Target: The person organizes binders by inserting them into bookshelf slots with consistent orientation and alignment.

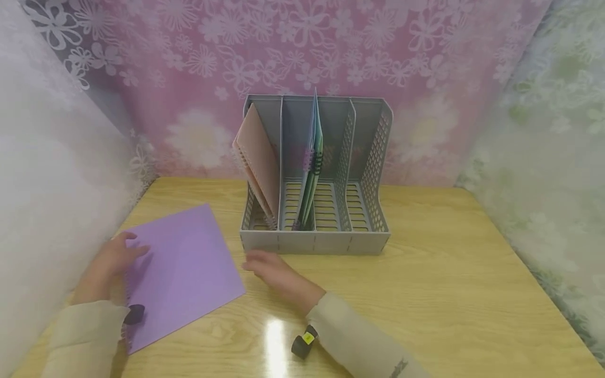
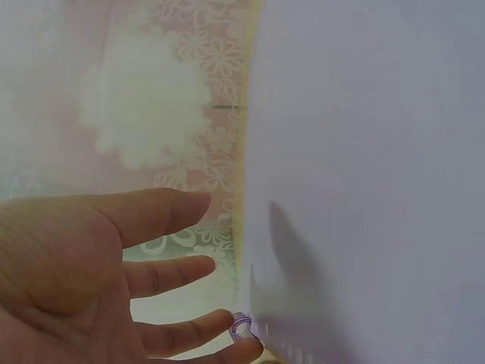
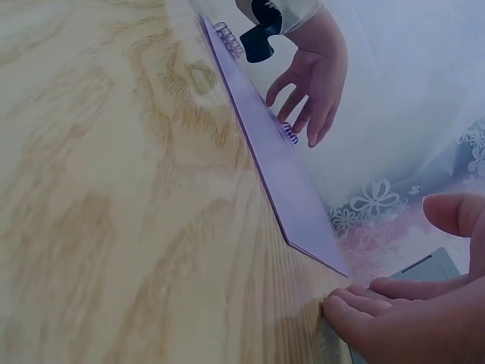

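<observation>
A purple spiral notebook [image 1: 181, 273] lies flat and turned at an angle on the left of the table. At its coil-bound left edge is my left hand [image 1: 113, 257], fingers spread, thumb over the cover. In the left wrist view the lower fingers of that hand [image 2: 91, 288] are at the purple coil [image 2: 241, 327]; whether they touch it I cannot tell. My right hand [image 1: 279, 273], holding nothing, is between the notebook's right edge and the grey file rack [image 1: 314, 243]. Its fingers [image 3: 356, 303] look extended in the right wrist view.
The rack has several slots. Pinkish-beige notebooks [image 1: 257, 152] lean in its leftmost slot, and thin green and blue spiral notebooks [image 1: 312, 178] stand in the second. Floral curtains [image 1: 198, 68] border the wooden table [image 1: 439, 283] at the back and sides.
</observation>
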`<state>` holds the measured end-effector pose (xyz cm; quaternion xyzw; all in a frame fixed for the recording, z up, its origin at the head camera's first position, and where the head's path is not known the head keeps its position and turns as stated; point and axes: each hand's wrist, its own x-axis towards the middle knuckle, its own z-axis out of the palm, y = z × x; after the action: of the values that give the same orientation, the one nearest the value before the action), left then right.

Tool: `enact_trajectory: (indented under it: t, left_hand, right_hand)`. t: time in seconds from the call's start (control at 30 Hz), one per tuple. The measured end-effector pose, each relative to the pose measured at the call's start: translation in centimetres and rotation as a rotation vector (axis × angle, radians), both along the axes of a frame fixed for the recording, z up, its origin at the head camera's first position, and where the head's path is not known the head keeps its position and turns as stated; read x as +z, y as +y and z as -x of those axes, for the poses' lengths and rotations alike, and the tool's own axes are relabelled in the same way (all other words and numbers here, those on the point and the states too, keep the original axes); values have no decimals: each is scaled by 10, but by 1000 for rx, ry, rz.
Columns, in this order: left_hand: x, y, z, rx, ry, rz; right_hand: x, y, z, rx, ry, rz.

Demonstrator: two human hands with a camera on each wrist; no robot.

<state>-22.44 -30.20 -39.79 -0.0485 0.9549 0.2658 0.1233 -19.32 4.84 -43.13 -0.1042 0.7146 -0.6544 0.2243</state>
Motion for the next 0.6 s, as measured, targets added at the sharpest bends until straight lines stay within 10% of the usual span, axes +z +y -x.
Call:
enact_trajectory:
  t: [0.6]
  left_hand:
    - [7, -4, -6, 106, -86, -12]
  right_hand:
    - [2, -19, 2, -59, -208, 225]
